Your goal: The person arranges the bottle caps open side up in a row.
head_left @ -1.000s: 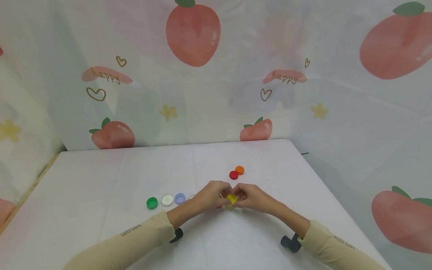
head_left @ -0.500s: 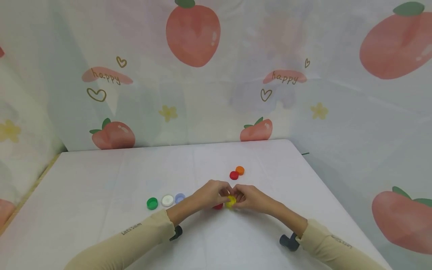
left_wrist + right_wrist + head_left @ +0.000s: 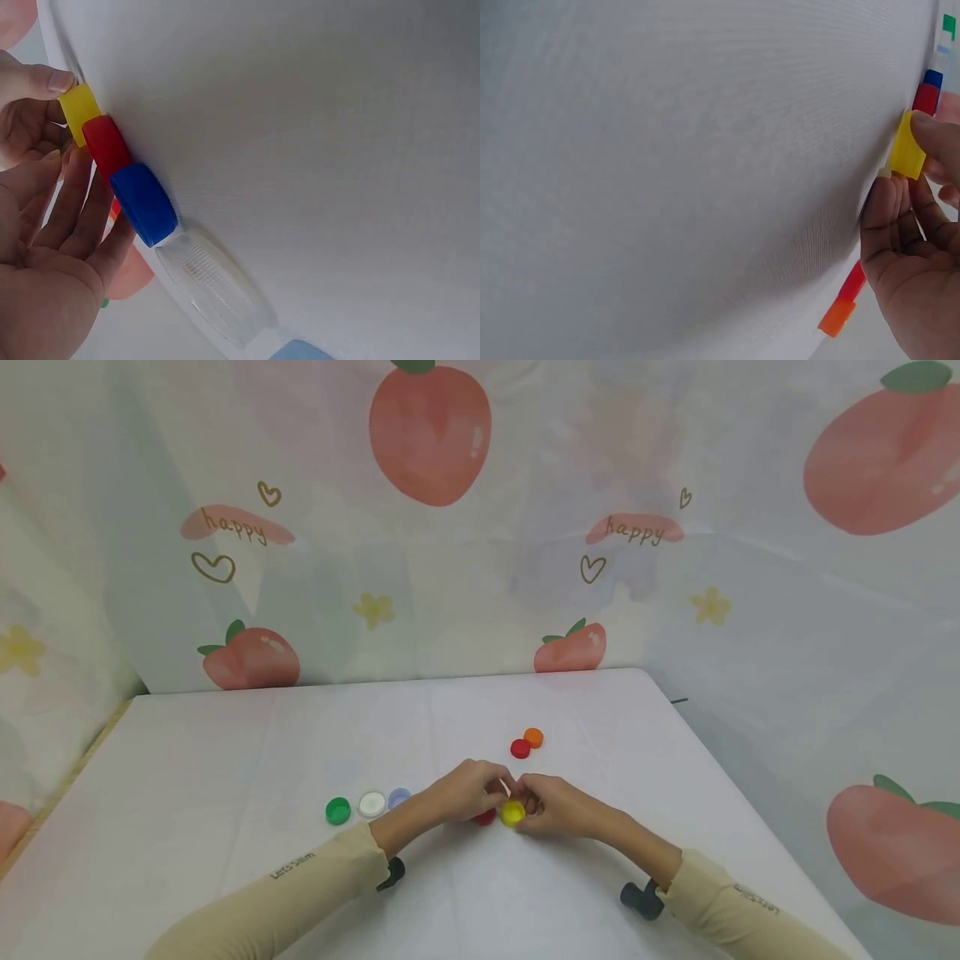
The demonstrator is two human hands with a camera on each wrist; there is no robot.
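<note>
A yellow bottle cap (image 3: 513, 813) lies open side up at the right end of a row of caps. My right hand (image 3: 558, 806) holds it at the right edge, thumb and curled fingers about its rim. My left hand (image 3: 468, 791) is just behind and left of it, fingers loosely bent and holding nothing that I can see. Against the yellow cap stands a red bottle cap (image 3: 109, 144), followed by a blue cap (image 3: 144, 204) and a clear one (image 3: 214, 285). The left hand and forearm hide the blue and clear caps in the head view.
Further left in the row are a light blue cap (image 3: 399, 797), a white cap (image 3: 371, 805) and a green cap (image 3: 338, 811). Behind the hands, a red cap (image 3: 521, 748) touches an orange cap (image 3: 533, 737). A white cloth covers the table (image 3: 247, 760).
The yellow cap has gone from tilted between both hands to flat on the table beside the red cap. My left fingers have drawn off it; the right hand has lowered slightly.
</note>
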